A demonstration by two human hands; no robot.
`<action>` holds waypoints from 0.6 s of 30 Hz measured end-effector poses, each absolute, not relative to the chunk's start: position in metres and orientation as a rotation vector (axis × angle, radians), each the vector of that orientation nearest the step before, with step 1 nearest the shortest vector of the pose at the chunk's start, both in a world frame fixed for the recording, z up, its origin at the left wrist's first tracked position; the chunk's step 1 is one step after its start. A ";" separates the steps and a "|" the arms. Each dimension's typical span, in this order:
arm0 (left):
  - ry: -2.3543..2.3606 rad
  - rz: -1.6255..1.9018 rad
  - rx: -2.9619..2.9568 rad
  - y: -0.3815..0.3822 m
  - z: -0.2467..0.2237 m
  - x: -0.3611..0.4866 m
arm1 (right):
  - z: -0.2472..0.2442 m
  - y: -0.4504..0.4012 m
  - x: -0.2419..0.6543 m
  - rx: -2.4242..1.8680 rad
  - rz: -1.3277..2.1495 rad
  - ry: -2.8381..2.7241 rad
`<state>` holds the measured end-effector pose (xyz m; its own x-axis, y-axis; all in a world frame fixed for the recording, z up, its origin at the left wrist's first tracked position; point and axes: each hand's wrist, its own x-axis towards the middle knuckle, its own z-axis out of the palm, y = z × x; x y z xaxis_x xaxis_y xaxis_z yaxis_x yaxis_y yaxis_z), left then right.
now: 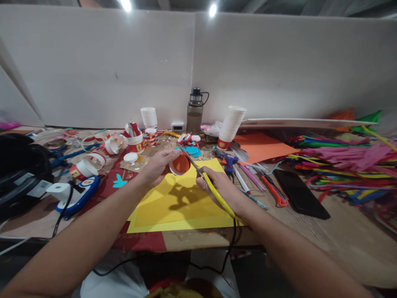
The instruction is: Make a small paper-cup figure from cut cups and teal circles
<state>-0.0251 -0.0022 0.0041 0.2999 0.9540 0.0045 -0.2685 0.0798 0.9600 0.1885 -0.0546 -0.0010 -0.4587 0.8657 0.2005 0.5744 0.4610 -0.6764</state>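
Note:
My left hand (159, 166) pinches the rim of a small round cup piece (180, 164) with an orange-red inside and a pale edge. In my right hand (214, 186) is a pair of scissors with yellow handles (218, 198); the metal blades point up and left and lie against the right side of the cup piece. Both hands are above yellow paper sheets (186, 213), where their shadow falls. Just behind the cup piece lie blue paper discs (192, 151).
Stacked paper cups (231, 126), a bottle (194, 114) and a glue gun (230, 162) stand or lie behind. To the right are a cutter (274, 191), a black phone (300, 193) and coloured pipe cleaners (350, 161). Cut cups (83, 169) lie left.

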 end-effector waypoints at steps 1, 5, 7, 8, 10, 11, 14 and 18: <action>0.807 1.079 1.116 -0.002 0.004 -0.025 | -0.001 -0.055 0.188 -1.198 0.719 -2.186; 0.809 1.083 1.142 0.000 0.004 -0.026 | 0.000 -0.055 0.188 -1.203 0.707 -2.191; 0.806 1.094 1.150 0.000 0.005 -0.027 | 0.000 -0.056 0.188 -1.206 0.706 -2.193; 0.807 1.098 1.155 0.000 0.005 -0.026 | 0.000 -0.056 0.188 -1.207 0.708 -2.192; 0.813 1.107 1.163 0.000 0.006 -0.026 | 0.000 -0.055 0.189 -1.210 0.716 -2.190; 0.817 1.109 1.162 0.000 0.006 -0.026 | 0.000 -0.055 0.189 -1.211 0.723 -2.187; 0.810 1.119 1.134 0.001 0.005 -0.026 | -0.002 -0.053 0.188 -1.212 0.730 -2.171; 0.780 1.169 1.064 0.003 0.002 -0.026 | -0.003 -0.052 0.187 -1.240 0.722 -2.130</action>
